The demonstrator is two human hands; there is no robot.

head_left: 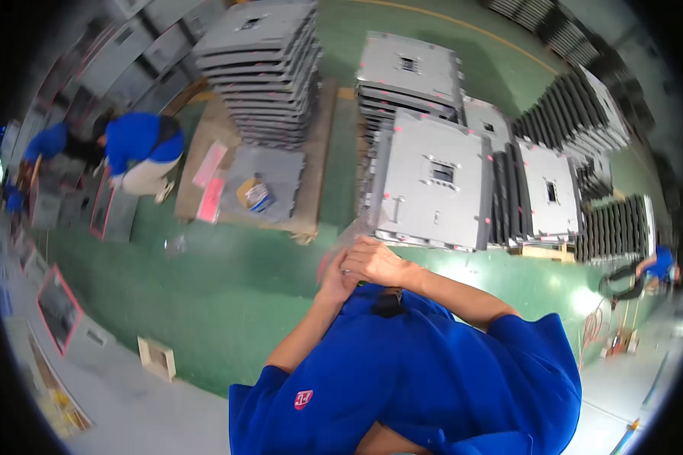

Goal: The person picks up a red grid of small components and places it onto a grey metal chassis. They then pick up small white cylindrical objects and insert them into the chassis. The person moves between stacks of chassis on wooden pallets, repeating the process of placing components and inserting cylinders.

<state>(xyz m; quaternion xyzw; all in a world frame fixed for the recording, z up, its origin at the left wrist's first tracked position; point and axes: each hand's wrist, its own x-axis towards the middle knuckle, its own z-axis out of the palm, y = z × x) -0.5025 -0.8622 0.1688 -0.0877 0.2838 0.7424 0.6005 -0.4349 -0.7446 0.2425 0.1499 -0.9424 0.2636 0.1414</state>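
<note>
At our waist: left hand (337, 282) and right hand (377, 262) meet, both curled; what they grip, we can't tell
Translucent sheet (347, 240): at our hands, blurred
Grey panel stack (434, 199): ahead, slightly right

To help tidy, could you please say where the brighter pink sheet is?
In the head view, the brighter pink sheet lies left of centre, beside the low grey panel.

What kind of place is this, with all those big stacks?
Probably a factory or workshop: there are grey panels in tall stacks, a green floor and another person in blue bending over.
</note>
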